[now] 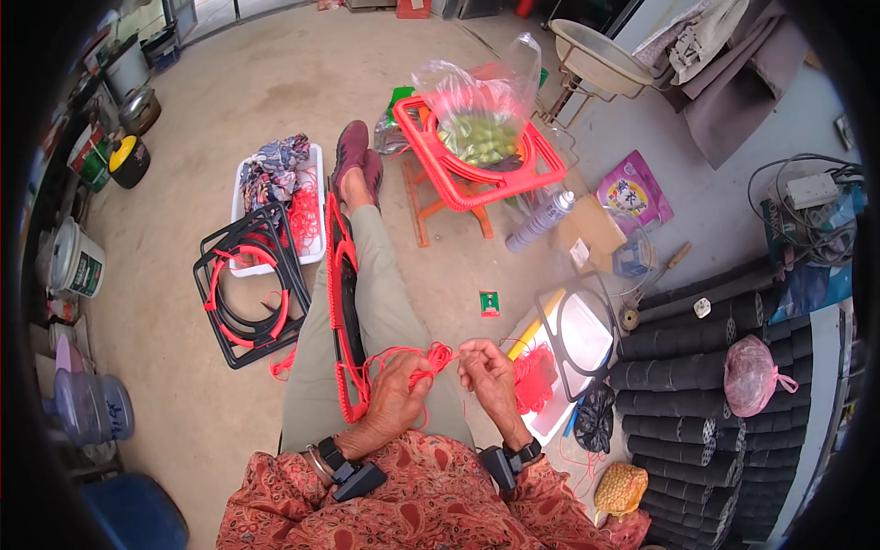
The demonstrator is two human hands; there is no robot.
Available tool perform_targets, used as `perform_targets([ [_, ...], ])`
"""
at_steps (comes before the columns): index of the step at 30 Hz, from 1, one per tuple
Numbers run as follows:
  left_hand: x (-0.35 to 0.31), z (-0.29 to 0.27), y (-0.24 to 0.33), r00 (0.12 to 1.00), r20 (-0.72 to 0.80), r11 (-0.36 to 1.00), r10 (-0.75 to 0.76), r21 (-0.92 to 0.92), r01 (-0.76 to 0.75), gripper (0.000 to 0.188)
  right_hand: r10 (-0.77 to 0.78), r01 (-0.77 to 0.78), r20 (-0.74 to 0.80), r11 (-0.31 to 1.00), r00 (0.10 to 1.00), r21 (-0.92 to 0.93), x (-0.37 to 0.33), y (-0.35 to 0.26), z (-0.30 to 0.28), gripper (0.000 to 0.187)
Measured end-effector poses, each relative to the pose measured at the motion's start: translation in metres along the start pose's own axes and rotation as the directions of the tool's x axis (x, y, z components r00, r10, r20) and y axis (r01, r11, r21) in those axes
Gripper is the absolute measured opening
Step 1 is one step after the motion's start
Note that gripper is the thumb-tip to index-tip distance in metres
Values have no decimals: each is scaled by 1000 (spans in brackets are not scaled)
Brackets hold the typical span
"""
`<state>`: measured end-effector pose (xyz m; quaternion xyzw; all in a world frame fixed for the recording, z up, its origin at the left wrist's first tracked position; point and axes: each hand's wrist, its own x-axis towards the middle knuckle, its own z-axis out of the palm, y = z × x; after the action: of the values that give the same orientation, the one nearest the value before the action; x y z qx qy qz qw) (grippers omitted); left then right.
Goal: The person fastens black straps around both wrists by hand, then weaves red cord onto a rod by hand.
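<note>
Over my lap, my left hand (396, 396) is closed around a tangled bundle of red cord (438, 356). A little to its right, my right hand (489, 371) has its fingertips pinched together at the end of a thin strand that runs over from the bundle. Between my legs a dark frame wrapped with red cord (341, 321) stands on edge, and loose cord trails from it to my left hand. What lies inside my left palm is hidden.
On the left lie a black frame with a red-wrapped ring (247, 302) and a white tray (316, 174) of cloth and cord. A red stool (513, 197) bears a bag of green produce (481, 137). Right are a spray can (541, 220), a white box (587, 335) and stacked black rolls (687, 394).
</note>
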<state>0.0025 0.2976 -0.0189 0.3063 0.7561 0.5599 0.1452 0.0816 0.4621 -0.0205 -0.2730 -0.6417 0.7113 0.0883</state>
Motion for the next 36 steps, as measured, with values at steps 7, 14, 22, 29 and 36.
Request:
perform_targets([
  [7, 4, -3, 19, 973, -41, 915, -227, -350, 199, 17, 91, -37, -199, 965, 976, 258, -6, 3, -8, 17],
  [14, 13, -8, 45, 985, -86, 889, -150, -447, 97, 25, 25, -42, 200, 996, 979, 78, -22, -18, 21, 37],
  [22, 25, -64, 82, 958, 226, 969, 175, -212, -127, 36, -54, -36, 133, 802, 990, 596, -9, -41, 29, 35],
  [29, 19, -150, 79, 981, 112, 909, -159, -372, 190, 17, -94, 13, 103, 795, 990, 607, 1, -75, 15, 38],
  [36, -7, -143, 1, 828, 167, 568, -535, -655, 499, 19, -10, -127, 297, 889, 955, 440, 0, -76, 43, 28],
])
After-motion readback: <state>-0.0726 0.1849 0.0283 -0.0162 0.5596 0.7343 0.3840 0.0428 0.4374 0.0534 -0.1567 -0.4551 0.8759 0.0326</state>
